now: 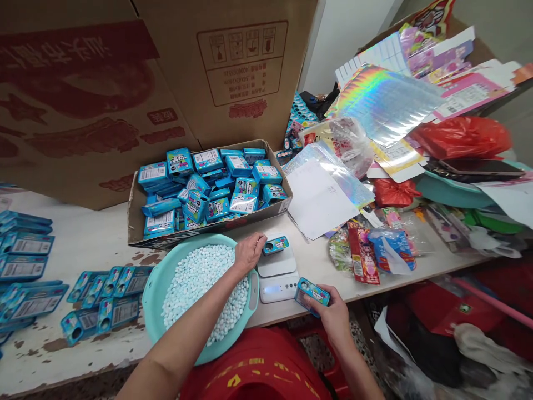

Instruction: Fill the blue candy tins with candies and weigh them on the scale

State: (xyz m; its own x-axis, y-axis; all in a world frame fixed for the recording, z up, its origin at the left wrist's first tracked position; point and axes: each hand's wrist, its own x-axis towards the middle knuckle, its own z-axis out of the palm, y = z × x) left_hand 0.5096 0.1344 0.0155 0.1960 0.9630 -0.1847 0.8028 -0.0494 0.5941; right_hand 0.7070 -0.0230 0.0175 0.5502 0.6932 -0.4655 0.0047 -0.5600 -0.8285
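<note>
My left hand (pixel 250 253) is closed, its fingertips at the left end of a small blue candy box (pixel 278 245). Whatever those fingers hold, if anything, is hidden. This box stands on the white plate of a small digital scale (pixel 278 289) with a lit display, and a dark round hole shows in its top. Off the scale's front right corner, my right hand (pixel 331 314) grips another blue candy box (pixel 312 294), thumb across its side. Beneath my left forearm sits a turquoise basin (pixel 150 303) of small pale candies (pixel 200 283).
Behind the basin, a cardboard tray (pixel 135 228) holds many blue boxes, with a large carton (pixel 166 100) at its back. More boxes stand in groups (pixel 119 297) on the left. Paper (pixel 320 194), wrappers and bags cover the right side. A red stool or bucket (pixel 254 366) is below the table edge.
</note>
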